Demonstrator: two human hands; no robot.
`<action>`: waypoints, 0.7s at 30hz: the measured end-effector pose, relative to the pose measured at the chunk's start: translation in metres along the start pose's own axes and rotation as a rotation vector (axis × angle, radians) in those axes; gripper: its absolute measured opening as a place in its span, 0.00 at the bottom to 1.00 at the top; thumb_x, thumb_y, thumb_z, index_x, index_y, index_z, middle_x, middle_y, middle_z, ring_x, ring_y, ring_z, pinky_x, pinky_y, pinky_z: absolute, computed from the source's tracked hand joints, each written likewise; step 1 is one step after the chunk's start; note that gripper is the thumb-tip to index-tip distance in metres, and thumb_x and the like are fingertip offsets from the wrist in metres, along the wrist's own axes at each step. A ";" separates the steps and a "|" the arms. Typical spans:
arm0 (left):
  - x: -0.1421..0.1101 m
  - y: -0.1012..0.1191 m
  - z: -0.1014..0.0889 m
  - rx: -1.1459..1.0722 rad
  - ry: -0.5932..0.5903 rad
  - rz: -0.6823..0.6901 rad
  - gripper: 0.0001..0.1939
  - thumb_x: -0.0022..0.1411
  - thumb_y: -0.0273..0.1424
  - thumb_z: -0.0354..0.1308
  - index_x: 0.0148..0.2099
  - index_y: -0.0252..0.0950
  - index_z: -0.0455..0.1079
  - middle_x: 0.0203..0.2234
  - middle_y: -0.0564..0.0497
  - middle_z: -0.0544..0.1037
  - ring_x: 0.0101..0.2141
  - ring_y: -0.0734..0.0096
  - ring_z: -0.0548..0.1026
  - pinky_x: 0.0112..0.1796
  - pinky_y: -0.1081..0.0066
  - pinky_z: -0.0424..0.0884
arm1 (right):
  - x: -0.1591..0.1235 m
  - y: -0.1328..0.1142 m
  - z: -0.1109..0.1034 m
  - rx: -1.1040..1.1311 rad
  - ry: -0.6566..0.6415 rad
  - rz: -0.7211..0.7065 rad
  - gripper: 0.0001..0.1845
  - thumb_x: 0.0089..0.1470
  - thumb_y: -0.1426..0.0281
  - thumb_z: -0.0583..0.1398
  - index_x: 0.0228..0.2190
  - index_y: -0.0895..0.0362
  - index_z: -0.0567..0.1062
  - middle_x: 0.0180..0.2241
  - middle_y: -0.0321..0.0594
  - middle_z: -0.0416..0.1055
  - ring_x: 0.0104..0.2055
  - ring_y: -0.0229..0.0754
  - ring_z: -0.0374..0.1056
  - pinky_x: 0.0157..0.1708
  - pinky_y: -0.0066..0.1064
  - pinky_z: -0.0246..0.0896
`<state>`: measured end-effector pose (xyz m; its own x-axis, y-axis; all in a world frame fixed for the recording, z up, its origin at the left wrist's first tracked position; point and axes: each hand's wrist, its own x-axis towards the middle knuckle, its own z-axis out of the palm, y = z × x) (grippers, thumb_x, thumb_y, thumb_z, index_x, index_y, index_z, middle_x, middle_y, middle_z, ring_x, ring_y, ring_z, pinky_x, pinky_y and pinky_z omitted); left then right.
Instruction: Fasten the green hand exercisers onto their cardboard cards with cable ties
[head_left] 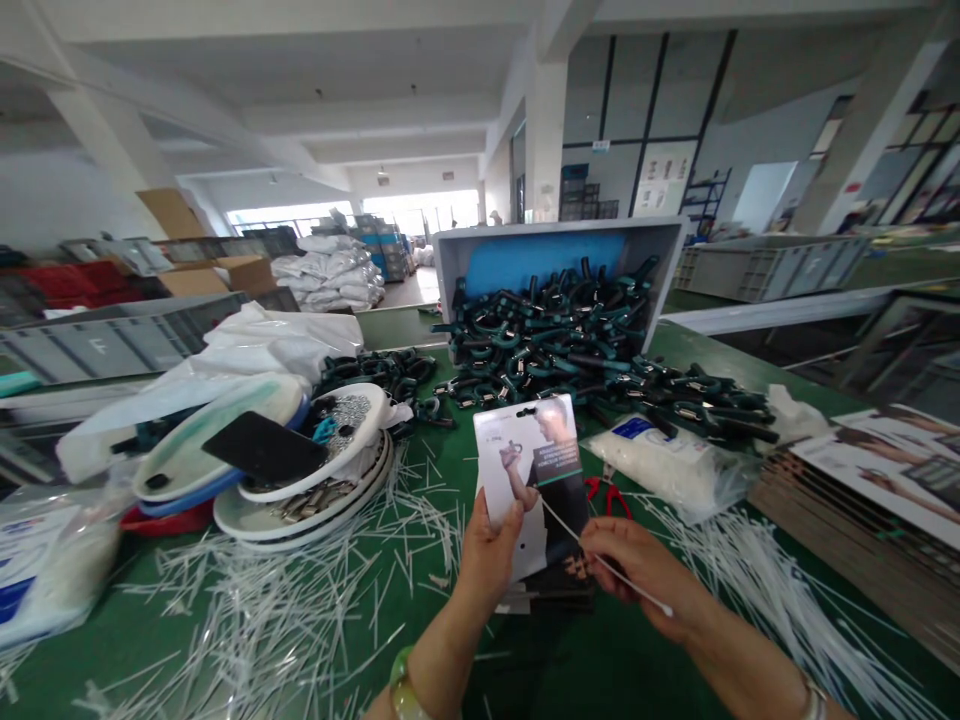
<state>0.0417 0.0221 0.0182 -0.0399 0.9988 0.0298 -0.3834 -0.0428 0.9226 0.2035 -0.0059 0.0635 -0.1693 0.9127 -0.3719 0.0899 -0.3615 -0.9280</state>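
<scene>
My left hand [489,548] grips the lower edge of a printed packaging card [534,470] and holds it upright over the green table [225,640]. My right hand [637,570] pinches a thin white cable tie [600,560] that runs slantwise from the card's middle to past my fingers. More cards lie flat under my hands. Behind the card, a heap of dark teal hand grippers [555,330] spills out of a tipped grey crate [667,260] onto the table.
Cut white tie ends [300,590] litter the table. Stacked plates with small metal parts [315,490] sit at left beside white plastic bags. A bag of white ties [675,460], red-handled cutters [607,492] and stacked printed cards [877,480] lie at right.
</scene>
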 end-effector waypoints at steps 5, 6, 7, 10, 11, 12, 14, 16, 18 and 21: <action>-0.006 0.001 0.000 0.028 -0.102 0.053 0.29 0.51 0.37 0.61 0.55 0.37 0.63 0.43 0.44 0.75 0.43 0.61 0.73 0.47 0.63 0.66 | 0.003 0.002 0.001 0.049 -0.009 -0.014 0.10 0.41 0.64 0.56 0.17 0.57 0.62 0.10 0.26 0.55 0.13 0.28 0.46 0.15 0.23 0.33; -0.008 0.002 0.001 0.021 -0.139 0.036 0.29 0.51 0.37 0.62 0.55 0.37 0.62 0.43 0.44 0.75 0.43 0.61 0.73 0.47 0.63 0.66 | 0.005 0.003 0.002 0.068 -0.009 -0.035 0.11 0.42 0.63 0.56 0.18 0.57 0.63 0.11 0.26 0.56 0.13 0.28 0.47 0.15 0.23 0.34; -0.011 0.002 0.002 0.007 -0.175 0.005 0.30 0.51 0.37 0.62 0.56 0.38 0.62 0.43 0.44 0.75 0.42 0.61 0.73 0.46 0.64 0.67 | 0.007 0.004 0.004 0.086 -0.013 -0.064 0.12 0.43 0.62 0.57 0.19 0.57 0.63 0.12 0.26 0.57 0.14 0.28 0.48 0.15 0.23 0.35; -0.017 0.001 0.007 -0.061 -0.244 -0.108 0.34 0.51 0.37 0.62 0.59 0.40 0.57 0.43 0.45 0.75 0.41 0.61 0.73 0.44 0.63 0.68 | 0.014 0.006 0.011 0.098 -0.026 -0.137 0.18 0.43 0.55 0.59 0.21 0.57 0.63 0.13 0.25 0.56 0.15 0.28 0.47 0.16 0.23 0.36; -0.018 0.001 0.008 -0.071 -0.236 -0.114 0.34 0.51 0.37 0.62 0.59 0.40 0.56 0.44 0.45 0.74 0.42 0.61 0.73 0.44 0.64 0.68 | 0.016 0.007 0.013 0.088 -0.021 -0.142 0.20 0.43 0.54 0.59 0.20 0.57 0.63 0.12 0.25 0.55 0.15 0.27 0.46 0.16 0.23 0.36; -0.019 0.001 0.009 -0.067 -0.220 -0.103 0.35 0.50 0.36 0.63 0.59 0.41 0.56 0.46 0.46 0.73 0.43 0.62 0.72 0.44 0.64 0.67 | 0.016 0.007 0.014 0.075 -0.008 -0.139 0.21 0.42 0.52 0.60 0.21 0.58 0.64 0.12 0.24 0.54 0.15 0.27 0.45 0.16 0.23 0.35; -0.018 0.001 0.008 -0.040 -0.175 -0.070 0.35 0.48 0.35 0.64 0.58 0.40 0.58 0.47 0.45 0.72 0.44 0.62 0.71 0.46 0.66 0.66 | 0.014 0.006 0.013 0.035 0.002 -0.127 0.23 0.41 0.50 0.59 0.20 0.58 0.65 0.13 0.25 0.55 0.14 0.27 0.45 0.15 0.23 0.35; -0.017 0.003 0.005 -0.042 -0.125 -0.096 0.35 0.46 0.35 0.65 0.56 0.39 0.60 0.44 0.45 0.74 0.42 0.62 0.72 0.44 0.65 0.66 | 0.012 0.005 0.004 -0.024 0.026 -0.144 0.24 0.43 0.49 0.58 0.21 0.58 0.66 0.14 0.28 0.59 0.13 0.27 0.47 0.15 0.23 0.37; -0.016 0.007 0.001 -0.102 -0.091 -0.186 0.35 0.45 0.36 0.66 0.55 0.37 0.61 0.37 0.46 0.76 0.36 0.62 0.74 0.40 0.65 0.68 | 0.012 0.003 -0.011 -0.042 0.155 -0.195 0.23 0.43 0.49 0.57 0.22 0.58 0.68 0.15 0.29 0.62 0.13 0.28 0.50 0.14 0.23 0.41; -0.017 0.014 -0.003 -0.214 -0.148 -0.306 0.30 0.45 0.35 0.66 0.51 0.34 0.66 0.31 0.47 0.76 0.29 0.66 0.73 0.34 0.67 0.68 | 0.015 0.001 -0.029 0.038 0.228 -0.198 0.20 0.40 0.52 0.61 0.26 0.57 0.71 0.18 0.31 0.66 0.18 0.32 0.60 0.18 0.24 0.52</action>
<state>0.0343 0.0040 0.0291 0.2336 0.9584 -0.1639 -0.5412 0.2682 0.7970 0.2297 0.0130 0.0577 0.0452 0.9839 -0.1731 0.0397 -0.1749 -0.9838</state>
